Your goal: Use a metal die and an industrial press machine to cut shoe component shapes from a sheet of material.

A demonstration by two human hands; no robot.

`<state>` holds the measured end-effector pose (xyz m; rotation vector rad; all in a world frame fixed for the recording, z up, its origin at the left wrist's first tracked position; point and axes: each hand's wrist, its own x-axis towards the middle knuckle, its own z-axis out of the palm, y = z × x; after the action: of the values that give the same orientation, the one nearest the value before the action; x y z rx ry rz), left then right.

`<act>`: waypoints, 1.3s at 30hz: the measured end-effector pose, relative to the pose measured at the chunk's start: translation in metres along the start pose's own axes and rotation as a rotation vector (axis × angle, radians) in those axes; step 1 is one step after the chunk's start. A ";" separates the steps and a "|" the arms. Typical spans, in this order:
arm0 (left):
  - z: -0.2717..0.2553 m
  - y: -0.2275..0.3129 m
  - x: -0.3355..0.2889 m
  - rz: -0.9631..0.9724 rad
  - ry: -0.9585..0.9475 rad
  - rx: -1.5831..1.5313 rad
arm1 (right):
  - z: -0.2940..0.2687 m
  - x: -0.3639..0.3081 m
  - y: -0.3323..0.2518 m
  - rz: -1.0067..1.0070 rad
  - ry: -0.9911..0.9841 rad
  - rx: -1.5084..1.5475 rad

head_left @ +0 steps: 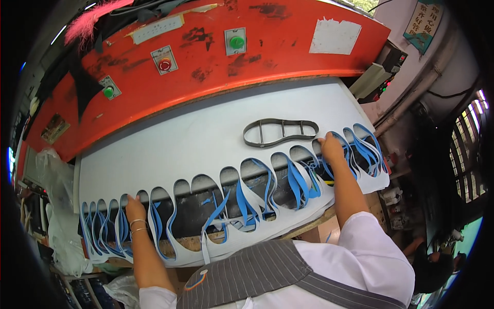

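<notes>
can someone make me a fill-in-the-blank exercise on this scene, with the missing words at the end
1. The metal die on the white surface has the outline of a shoe ____.
2. The hand nearer the die is the person's ____ one.
3. The red panel carries three round buttons, and the middle one is ____.
4. The curved strips along the near edge show two colours, white and ____.

Missing words: sole; right; red; blue.

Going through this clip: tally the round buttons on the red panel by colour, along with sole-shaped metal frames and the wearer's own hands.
Green buttons: 2
Red button: 1
Sole-shaped metal frame: 1
Hands, left hand and right hand: 2
Total: 6
</notes>
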<state>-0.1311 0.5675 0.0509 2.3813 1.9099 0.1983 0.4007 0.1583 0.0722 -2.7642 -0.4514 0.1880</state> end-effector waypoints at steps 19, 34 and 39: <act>-0.095 0.107 -0.079 0.653 0.174 -0.281 | -0.018 -0.015 -0.108 -0.886 -0.173 -0.216; -0.088 0.118 -0.179 0.380 -0.412 -1.271 | -0.216 0.037 -0.335 -1.062 0.838 0.291; -0.126 0.089 -0.225 -0.048 -0.346 -1.817 | -0.203 0.125 -0.353 -1.153 0.698 0.457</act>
<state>-0.1125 0.3262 0.1773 0.9527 0.7369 0.9053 0.4544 0.4541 0.3738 -1.6015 -1.4232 -0.7929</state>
